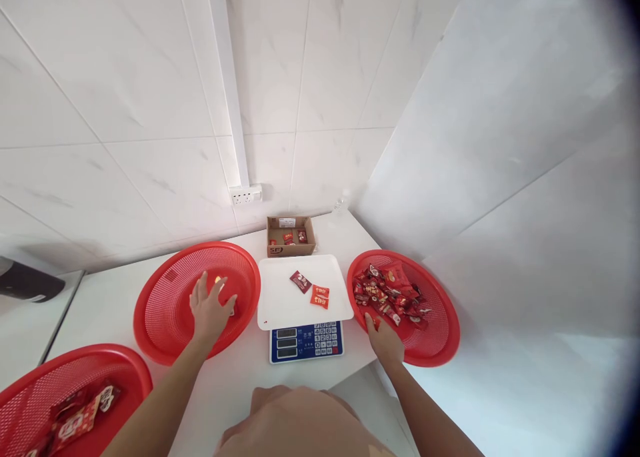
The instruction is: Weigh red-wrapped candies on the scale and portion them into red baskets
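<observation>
My left hand [213,310] is over a red mesh basket [163,310], fingers spread and curved downward. A few small pieces, partly hidden by the fingers, lie in that basket beneath it. At the near left rim of another red basket [445,330], my right hand [384,342] has its thumb and fingers closed around a small red wrapped candy [377,322]. A pile of red wrapped snacks [385,290] lies beside those fingertips. Between the hands, the white tray of a digital scale [307,342] bears a dark red packet [301,281] and orange-red packets [320,296].
A small cardboard box [290,249] with several red packets stands behind the scale. Another red basket [135,363] with snack packets is at the lower left. A power socket [246,195] is on the tiled wall. A dark cylinder [35,282] lies at the far left.
</observation>
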Demonstrator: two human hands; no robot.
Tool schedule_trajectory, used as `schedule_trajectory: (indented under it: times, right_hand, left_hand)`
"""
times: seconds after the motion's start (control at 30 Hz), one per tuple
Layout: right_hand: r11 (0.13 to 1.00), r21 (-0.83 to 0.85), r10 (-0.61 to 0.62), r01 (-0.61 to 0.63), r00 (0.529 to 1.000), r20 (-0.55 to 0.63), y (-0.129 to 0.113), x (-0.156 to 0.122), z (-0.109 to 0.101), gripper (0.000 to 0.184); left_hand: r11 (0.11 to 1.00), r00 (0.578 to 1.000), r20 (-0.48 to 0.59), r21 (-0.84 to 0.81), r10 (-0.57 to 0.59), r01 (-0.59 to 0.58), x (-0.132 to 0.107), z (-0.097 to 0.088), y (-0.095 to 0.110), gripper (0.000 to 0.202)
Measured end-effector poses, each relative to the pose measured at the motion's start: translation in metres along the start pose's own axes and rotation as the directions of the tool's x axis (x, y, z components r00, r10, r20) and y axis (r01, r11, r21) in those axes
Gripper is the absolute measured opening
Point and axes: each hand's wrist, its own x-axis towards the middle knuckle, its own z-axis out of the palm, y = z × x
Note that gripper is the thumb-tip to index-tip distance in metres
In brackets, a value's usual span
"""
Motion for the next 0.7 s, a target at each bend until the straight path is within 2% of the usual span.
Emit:
schedule_trajectory:
  times: [0.07, 0.13, 0.2, 0.3, 0.4, 0.47, 0.57, 0.7]
  right_hand:
    - [1.000, 0.001, 0.001, -0.001, 1.000, 0.001, 0.000, 0.000, 0.000, 0.057]
    - [1.000, -0.001, -0.002, 0.002, 1.000, 0.002, -0.001, -0.001, 0.000, 0.056]
    - [1.000, -0.008, -0.003, 0.003, 1.000, 0.003, -0.001, 0.000, 0.000, 0.056]
    - [1.000, -0.016, 0.004, -0.004, 1.000, -0.003, -0.001, 0.001, 0.000, 0.055]
    - [1.000, -0.012, 0.009, -0.009, 1.000, -0.005, 0.000, 0.003, 0.001, 0.054]
    - [1.000, -0.003, 0.007, -0.007, 1.000, 0.002, 0.001, 0.003, 0.001, 0.054]
    - [1.000, 0.014, 0.003, -0.003, 1.000, 0.001, 0.001, 0.004, 0.002, 0.055]
    - [1.000, 0.009, 0.002, -0.002, 1.000, -0.011, 0.002, 0.004, 0.002, 0.054]
  left_hand:
    - [0.990, 0.991, 0.087, 0.087, 0.100, -0.108, -0.001, 0.015, 0.011, 0.046]
    - [0.955, 0.950, 0.215, 0.142, 0.227, -0.260, -0.001, 0.036, 0.026, 0.048]
    - [0.906, 0.876, 0.332, 0.115, 0.351, -0.407, 0.002, 0.059, 0.046, 0.047]
    - [0.812, 0.722, 0.476, 0.027, 0.502, -0.583, 0.012, 0.093, 0.076, 0.059]
    - [0.735, 0.589, 0.575, -0.032, 0.568, -0.677, 0.024, 0.117, 0.102, 0.066]
    - [0.708, 0.538, 0.615, -0.046, 0.576, -0.705, 0.032, 0.126, 0.113, 0.054]
    - [0.704, 0.520, 0.653, -0.029, 0.551, -0.710, 0.040, 0.128, 0.121, 0.034]
    - [0.760, 0.573, 0.673, 0.025, 0.468, -0.649, 0.042, 0.122, 0.127, 0.037]
